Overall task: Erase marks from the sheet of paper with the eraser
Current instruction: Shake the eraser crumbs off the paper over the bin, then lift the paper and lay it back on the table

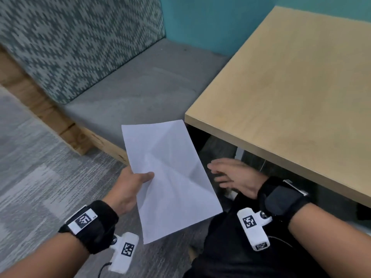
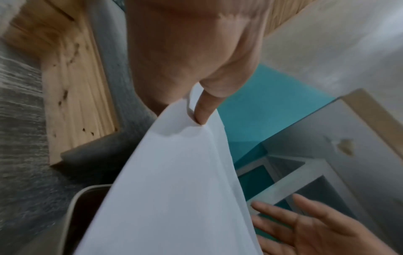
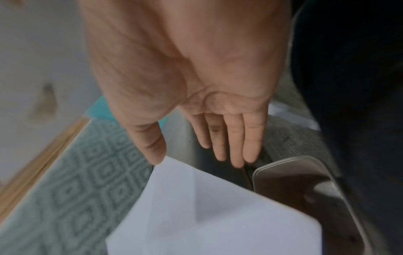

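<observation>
Left hand (image 1: 128,185) grip clamped on sheet of paper (image 1: 170,177), thumb on top at its left edge, sheet held in air over floor (image 1: 30,167), creased, beside bench seat (image 1: 130,87). Right hand (image 1: 234,177) grip apart, fingers straight, holding nothing, just right of sheet, below surface (image 1: 291,87) edge.

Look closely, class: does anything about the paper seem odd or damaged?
Yes. The sheet of paper, pinched at its edge by the left hand beside the table, shows fold creases across its middle. No eraser is in view.
</observation>
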`<state>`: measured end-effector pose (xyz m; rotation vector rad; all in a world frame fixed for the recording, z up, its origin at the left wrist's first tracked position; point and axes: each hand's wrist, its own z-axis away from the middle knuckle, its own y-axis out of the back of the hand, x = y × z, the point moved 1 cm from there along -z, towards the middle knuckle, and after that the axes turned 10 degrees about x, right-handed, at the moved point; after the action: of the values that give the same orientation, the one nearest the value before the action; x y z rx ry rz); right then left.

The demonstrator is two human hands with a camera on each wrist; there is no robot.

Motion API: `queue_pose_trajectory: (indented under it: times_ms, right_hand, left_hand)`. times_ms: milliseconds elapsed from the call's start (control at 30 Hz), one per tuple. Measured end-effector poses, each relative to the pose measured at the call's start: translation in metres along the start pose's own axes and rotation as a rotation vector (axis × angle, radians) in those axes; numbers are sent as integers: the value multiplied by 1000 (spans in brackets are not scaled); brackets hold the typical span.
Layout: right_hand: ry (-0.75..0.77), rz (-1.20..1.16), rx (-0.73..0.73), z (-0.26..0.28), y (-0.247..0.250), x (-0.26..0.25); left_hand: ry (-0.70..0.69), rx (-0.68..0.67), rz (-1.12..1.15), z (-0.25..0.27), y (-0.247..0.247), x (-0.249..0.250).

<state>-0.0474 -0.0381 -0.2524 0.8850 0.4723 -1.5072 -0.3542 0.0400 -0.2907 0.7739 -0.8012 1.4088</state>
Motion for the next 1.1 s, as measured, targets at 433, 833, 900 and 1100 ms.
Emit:
queue_pose_trajectory:
  times_ms: [433,833,900,1100]
  right_hand:
    - [430,184,-39,-1,-100,-59]
    - [796,266,123,90,-80,-133]
    - [821,211,185,109,-56,-146]
    - [808,11,319,159,40,-147]
  left_hand:
    - [-90,137,-6,46,80,14]
    - [-417,142,147,80,65,89]
    - [-525,110,156,89,43,116]
    - [-729,-76,146,126,-34,174]
